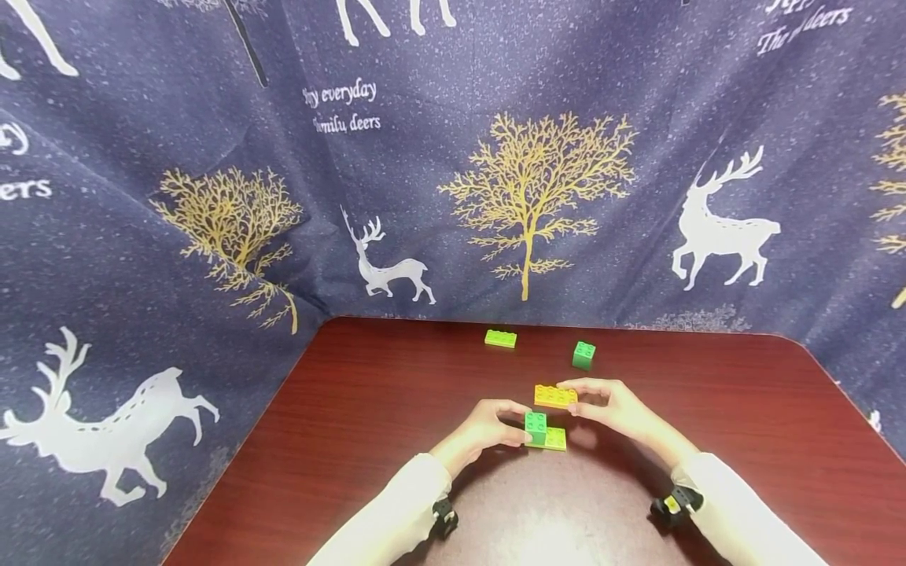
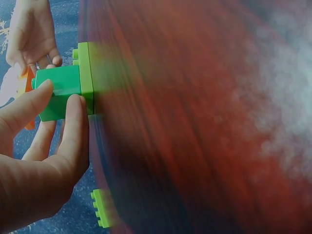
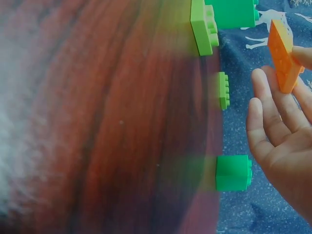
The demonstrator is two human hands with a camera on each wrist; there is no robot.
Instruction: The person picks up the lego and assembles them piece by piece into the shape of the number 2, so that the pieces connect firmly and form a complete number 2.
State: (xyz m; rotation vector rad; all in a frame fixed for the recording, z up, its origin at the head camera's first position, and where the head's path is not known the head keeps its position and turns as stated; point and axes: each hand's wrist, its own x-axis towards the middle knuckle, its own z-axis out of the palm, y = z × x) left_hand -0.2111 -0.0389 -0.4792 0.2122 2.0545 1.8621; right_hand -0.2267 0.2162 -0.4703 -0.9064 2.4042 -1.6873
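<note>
In the head view my left hand (image 1: 487, 426) grips a green toy building brick (image 1: 535, 429), thumb and fingers on its sides. That brick sits upright on the left end of a flat lime-green brick (image 1: 557, 440), whose right-hand studs are uncovered. My right hand (image 1: 616, 405) pinches one end of a flat orange brick (image 1: 552, 395) between thumb and fingers. The orange piece is held up, apart from the table, just behind and above the green brick. The right wrist view shows the orange brick (image 3: 281, 56) tipped on edge, its far side partly behind my thumb.
Farther back on the reddish-brown table (image 1: 396, 377) lie another flat lime-green brick (image 1: 500, 339) and a second green brick (image 1: 583, 356). A dark blue cloth (image 1: 425, 157) printed with deer and trees hangs behind the table and along its left side.
</note>
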